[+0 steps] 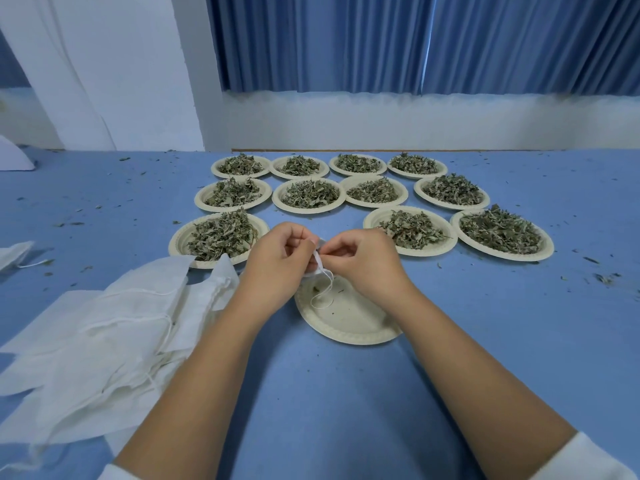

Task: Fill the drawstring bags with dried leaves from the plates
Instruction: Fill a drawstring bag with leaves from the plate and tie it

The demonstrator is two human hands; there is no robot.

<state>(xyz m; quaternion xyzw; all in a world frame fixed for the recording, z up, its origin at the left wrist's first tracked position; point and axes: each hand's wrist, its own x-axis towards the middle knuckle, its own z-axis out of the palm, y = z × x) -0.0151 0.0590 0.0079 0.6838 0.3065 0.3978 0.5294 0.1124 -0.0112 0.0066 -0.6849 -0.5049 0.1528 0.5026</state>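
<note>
My left hand (pixel 277 258) grips a small white drawstring bag (pixel 318 261), mostly hidden behind its fingers. My right hand (pixel 360 258) pinches the bag's white string (pixel 323 292), which loops down over a nearly bare paper plate (pixel 346 323) holding only a few leaf crumbs. Both hands meet just above that plate's far rim. Several paper plates heaped with dried green leaves stand in rows beyond, the nearest ones at the left (pixel 180 242) and at the right (pixel 426 251). A pile of flat white drawstring bags (pixel 104 327) lies to my left.
Blue cloth covers the table (pixel 485 323), strewn with leaf crumbs. Another white bag (pixel 14 254) lies at the far left edge. A white wall and blue curtains (pixel 415 43) stand behind the table.
</note>
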